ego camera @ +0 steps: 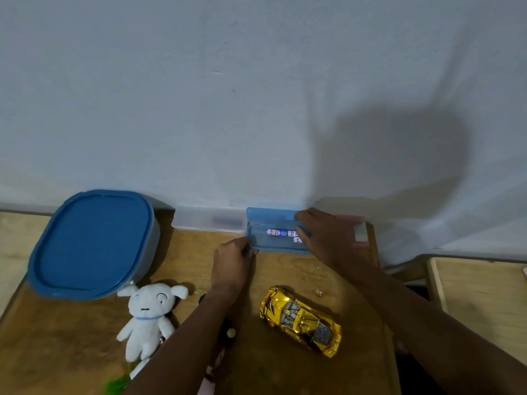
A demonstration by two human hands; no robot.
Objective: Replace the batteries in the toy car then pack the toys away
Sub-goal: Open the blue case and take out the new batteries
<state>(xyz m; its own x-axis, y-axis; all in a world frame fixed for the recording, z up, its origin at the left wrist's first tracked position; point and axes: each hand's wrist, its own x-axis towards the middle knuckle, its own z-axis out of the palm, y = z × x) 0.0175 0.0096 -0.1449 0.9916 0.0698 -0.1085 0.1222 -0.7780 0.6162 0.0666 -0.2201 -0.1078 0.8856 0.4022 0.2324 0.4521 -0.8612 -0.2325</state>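
Note:
A small blue case lies open against the wall, its lid raised. White-labelled batteries lie inside it. My left hand pinches the case's front left corner. My right hand grips the right end of the case and lid, covering part of the batteries. A shiny gold toy car stands on its wheels on the wooden table, in front of the case between my forearms.
A large blue lidded container sits at the left by the wall. A clear plastic case lies left of the blue case. A white plush dog lies near my left forearm. A small dark toy is partly hidden under that arm.

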